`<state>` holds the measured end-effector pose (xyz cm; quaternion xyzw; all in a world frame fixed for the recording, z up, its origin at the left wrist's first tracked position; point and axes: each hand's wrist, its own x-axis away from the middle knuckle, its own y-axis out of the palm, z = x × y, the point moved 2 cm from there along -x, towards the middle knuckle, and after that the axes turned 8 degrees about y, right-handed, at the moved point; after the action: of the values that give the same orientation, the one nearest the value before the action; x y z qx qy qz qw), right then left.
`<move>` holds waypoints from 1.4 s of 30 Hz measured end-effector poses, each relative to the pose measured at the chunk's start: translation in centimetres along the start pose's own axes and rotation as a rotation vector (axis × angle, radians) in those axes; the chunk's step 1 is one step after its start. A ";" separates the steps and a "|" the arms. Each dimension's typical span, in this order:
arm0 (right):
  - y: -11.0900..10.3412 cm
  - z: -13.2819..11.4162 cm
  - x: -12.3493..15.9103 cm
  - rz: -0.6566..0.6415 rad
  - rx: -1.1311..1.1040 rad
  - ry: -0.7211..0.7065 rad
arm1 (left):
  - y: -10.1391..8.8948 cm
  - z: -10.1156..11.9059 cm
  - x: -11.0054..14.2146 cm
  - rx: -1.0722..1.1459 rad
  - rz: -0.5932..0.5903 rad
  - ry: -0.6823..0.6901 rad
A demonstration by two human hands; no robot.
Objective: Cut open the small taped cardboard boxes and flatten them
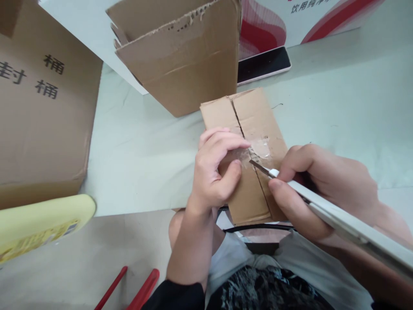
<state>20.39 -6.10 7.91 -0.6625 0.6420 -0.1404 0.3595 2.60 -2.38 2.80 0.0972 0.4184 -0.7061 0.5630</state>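
Note:
A small cardboard box (258,116) lies at the table's front edge, its two top flaps meeting at a dark seam. Clear tape (261,147) crosses the seam and looks wrinkled and partly cut. My left hand (214,163) rests on the left flap, fingers reaching to the tape and thumb spread apart; it holds nothing. My right hand (325,185) grips a white utility knife (309,200). The knife's blade is out, with its tip at the seam just below the tape, close to my left fingertips. I cannot tell whether the tip touches the cardboard.
Behind stands a taller, open cardboard box (190,64) with a torn rim. Beside it a phone (264,66) leans near a red-and-white carton (309,21). At left are a large printed carton (45,112) and a yellow object (48,224). Red bars (143,290) show below the table (138,163).

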 end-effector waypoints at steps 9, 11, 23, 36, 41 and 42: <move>0.0 0.1 0.1 -0.003 -0.020 -0.011 | 0.0 0.0 0.0 -0.016 0.003 -0.004; 0.1 0.1 0.0 -0.007 -0.034 -0.004 | 0.0 0.0 0.1 -0.037 0.001 -0.019; 0.3 0.2 0.0 -0.013 -0.082 0.017 | 0.0 -0.1 0.2 -0.052 -0.002 -0.042; 0.3 0.8 0.9 0.002 -0.176 0.066 | 0.0 -0.2 0.3 -0.072 -0.002 -0.043; 0.5 1.0 1.3 0.027 -0.184 0.071 | 0.1 -0.1 0.2 -0.038 -0.002 -0.042; 0.5 0.9 1.2 0.025 -0.173 0.065 | 0.1 -0.1 0.2 -0.039 -0.002 -0.047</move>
<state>20.78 -6.97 6.64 -0.6780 0.6715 -0.1011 0.2814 2.55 -2.46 2.57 0.0695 0.4188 -0.7006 0.5736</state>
